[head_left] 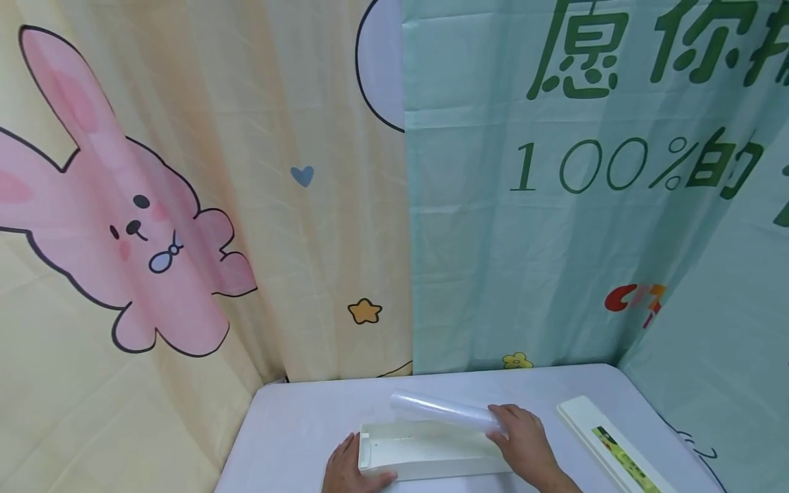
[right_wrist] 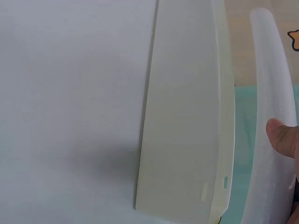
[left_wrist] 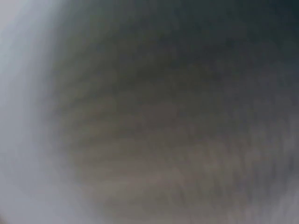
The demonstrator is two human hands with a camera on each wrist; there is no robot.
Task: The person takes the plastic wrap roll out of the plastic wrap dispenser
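Observation:
A long white open-topped box [head_left: 456, 468] lies lengthwise on the table. My left hand [head_left: 348, 471] holds its left end, thumb along the near side and fingers at the end wall. In my right hand [head_left: 527, 446] is a roll of clear plastic film [head_left: 440, 409], gripped near its right end. The roll slants above the far side of the box, its left end higher. From the right wrist, the thumb [right_wrist: 282, 138] lies across the roll [right_wrist: 271, 79], beside the box's long wall [right_wrist: 184, 102]. Only a dark blur fills the left wrist view.
A long white lid [head_left: 585, 424] with a green and yellow label [head_left: 625, 459] lies at the right of the white-covered table [head_left: 296, 424]. Printed curtains, beige [head_left: 320, 239] and green [head_left: 468, 274], hang behind and along the table's sides.

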